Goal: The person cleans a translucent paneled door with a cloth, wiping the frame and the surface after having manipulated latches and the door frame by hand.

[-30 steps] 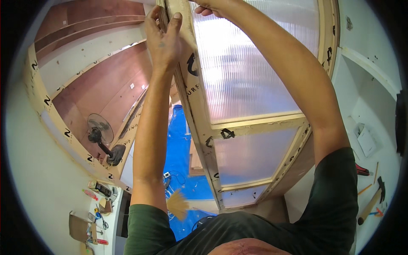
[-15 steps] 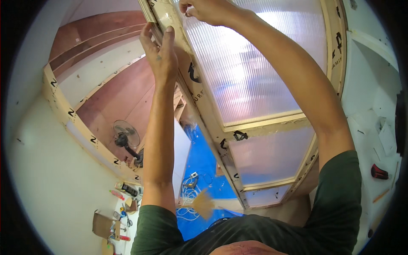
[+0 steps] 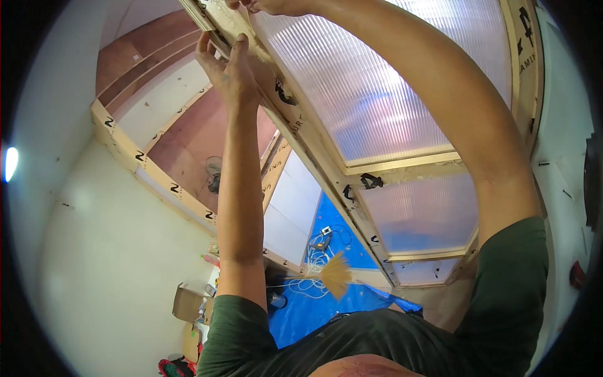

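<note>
A wooden-framed door (image 3: 355,164) with ribbed translucent panels (image 3: 411,204) stands tilted across the view, black marks along its frame. My left hand (image 3: 231,74) grips its left edge, thumb on the face and fingers round the side. A thin strip (image 3: 200,17) runs along that edge just above these fingers. Close to the top of the picture, my right hand (image 3: 273,5) is bent over the upper frame beside the large ribbed panel. Its fingers are pinched together and partly cut off, so what they hold cannot be made out.
Left of the door is a wooden-edged wall opening (image 3: 157,169) with a fan (image 3: 214,174) behind it, partly hidden by my forearm. Below lie a blue sheet (image 3: 308,317), coiled white cable (image 3: 317,257), a straw broom (image 3: 334,275) and a cardboard box (image 3: 187,301).
The whole view has shifted, with the floor things now further right. My right hand sits higher, partly out of the picture. My left hand keeps its hold on the door's edge.
</note>
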Motion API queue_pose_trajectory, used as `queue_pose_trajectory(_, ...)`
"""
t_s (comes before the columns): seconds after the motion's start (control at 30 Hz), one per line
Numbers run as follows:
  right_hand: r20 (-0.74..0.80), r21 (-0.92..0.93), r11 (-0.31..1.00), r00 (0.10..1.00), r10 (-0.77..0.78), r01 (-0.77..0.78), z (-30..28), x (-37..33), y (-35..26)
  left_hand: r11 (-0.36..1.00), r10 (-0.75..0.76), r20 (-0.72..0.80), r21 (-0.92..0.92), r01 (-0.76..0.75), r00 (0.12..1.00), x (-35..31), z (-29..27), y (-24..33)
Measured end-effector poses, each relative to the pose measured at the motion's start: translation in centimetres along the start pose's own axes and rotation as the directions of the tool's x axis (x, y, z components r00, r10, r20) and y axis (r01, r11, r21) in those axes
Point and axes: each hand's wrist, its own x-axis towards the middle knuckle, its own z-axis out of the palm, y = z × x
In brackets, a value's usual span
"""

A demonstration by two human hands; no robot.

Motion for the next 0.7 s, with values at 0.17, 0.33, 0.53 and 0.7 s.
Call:
queue_pose_trajectory(0.17, 0.168, 0.012, 0.999, 0.985, 0.050, -0.053, -0.7, -0.3, -0.3, 0.996, -0.049, 0.016, 0.069, 0.048, 0.999, -0.3, -0.3, 0.3)
queue_pose_trajectory(0.33, 0.141, 0.034, 0.999, 0.990, -0.015, 0.010, -0.8, -0.8, 0.3, 0.996, -0.029, 0.027, 0.080, 0.027, 0.999, -0.2, -0.8, -0.1)
queue_pose_trajectory(0.53, 0.044, -0.039, 0.997, 0.997, -0.067, 0.069, -0.5, -1.5, 1.0, 0.997, -0.028, 0.029, 0.075, 0.026, 0.999, -0.4, -0.2, 0.1)
queue_pose_trajectory(0.7, -0.013, 0.029, 0.999, 0.999, 0.040, -0.039, -1.5, -3.1, -0.1, 0.996, -0.015, 0.019, 0.084, 0.013, 1.000, -0.3, -0.7, 0.0)
